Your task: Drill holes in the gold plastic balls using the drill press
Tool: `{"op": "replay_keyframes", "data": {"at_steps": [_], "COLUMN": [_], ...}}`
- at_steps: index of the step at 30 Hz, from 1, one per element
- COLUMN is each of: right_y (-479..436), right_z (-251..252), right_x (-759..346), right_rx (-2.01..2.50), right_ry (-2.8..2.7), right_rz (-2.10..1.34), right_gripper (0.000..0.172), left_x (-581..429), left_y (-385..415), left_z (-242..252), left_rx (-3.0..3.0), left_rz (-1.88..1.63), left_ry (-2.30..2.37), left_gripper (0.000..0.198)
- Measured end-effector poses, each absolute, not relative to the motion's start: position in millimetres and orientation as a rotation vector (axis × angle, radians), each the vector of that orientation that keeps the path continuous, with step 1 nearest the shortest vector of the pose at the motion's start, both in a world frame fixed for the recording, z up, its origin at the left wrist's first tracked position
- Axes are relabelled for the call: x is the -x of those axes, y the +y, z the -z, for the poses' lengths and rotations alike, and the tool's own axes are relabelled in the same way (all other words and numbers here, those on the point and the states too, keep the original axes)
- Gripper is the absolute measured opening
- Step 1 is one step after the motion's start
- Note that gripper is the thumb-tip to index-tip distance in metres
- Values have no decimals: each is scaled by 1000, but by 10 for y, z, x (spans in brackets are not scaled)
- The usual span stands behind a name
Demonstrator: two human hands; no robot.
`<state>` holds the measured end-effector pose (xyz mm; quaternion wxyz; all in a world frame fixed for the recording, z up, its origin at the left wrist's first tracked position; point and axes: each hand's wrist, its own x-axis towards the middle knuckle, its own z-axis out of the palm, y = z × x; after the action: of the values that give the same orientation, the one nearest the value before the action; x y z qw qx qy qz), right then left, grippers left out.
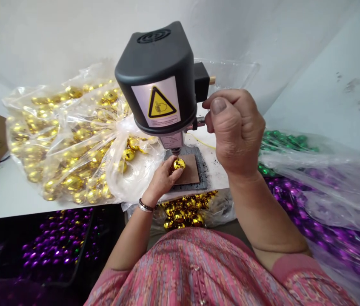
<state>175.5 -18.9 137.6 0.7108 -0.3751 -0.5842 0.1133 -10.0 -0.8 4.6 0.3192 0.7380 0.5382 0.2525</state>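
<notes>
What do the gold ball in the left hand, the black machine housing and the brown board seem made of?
Gold ball: probably plastic with a mirror-like coating, from its shiny facets.
Black housing: likely moulded plastic, satin, from its rounded edges and sheen; painted metal is possible.
Brown board: perhaps fibreboard or wood, matte, from its flat, dull surface; too small to be sure.

The left hand (164, 178) holds a gold ball (179, 164) — right hand (239, 131) curled beside the black machine (156, 72) above.
</notes>
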Motion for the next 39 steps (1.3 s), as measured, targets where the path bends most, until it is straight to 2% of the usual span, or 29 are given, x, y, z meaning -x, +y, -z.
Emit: {"op": "replay_keyframes", "data": {"at_steps": [5,10,14,21,28,33,39], "right_y": [-189,-161,-139,-155,-166,-164,-269], "right_z": [-1379,-1368,-1359,-1362,-1355,-1327,-1169], "right_x": [-1749,-1750,-1744,-1757,-1754,-1766,-1811], "right_rx": [812,820,800,755,792,820,824], "right_ry": [-1279,-1304,-1278,-1254,-1256,-1282,-1318], "right_rz": [-262,-248,-266,-318,-337,-337,-281], "right_gripper": [29,36,34,28,29,36,25], "left_x": [107,152,195,168,60,-31,-3], "left_y": [-29,14,71,94,54,55,69], "left_z": [22,-50,-120,-100,-64,-99,-28], "left_rx": [-2020,-1759,-1590,-1743,-1817,-1758,-1721], "left_rz": [-761,-700,-656,-662,-704,-707,-723], "left_ry": [1413,1429,1410,1436,1444,1384,1354], "left_gripper": [56,42,43,37,53,52,61]}}
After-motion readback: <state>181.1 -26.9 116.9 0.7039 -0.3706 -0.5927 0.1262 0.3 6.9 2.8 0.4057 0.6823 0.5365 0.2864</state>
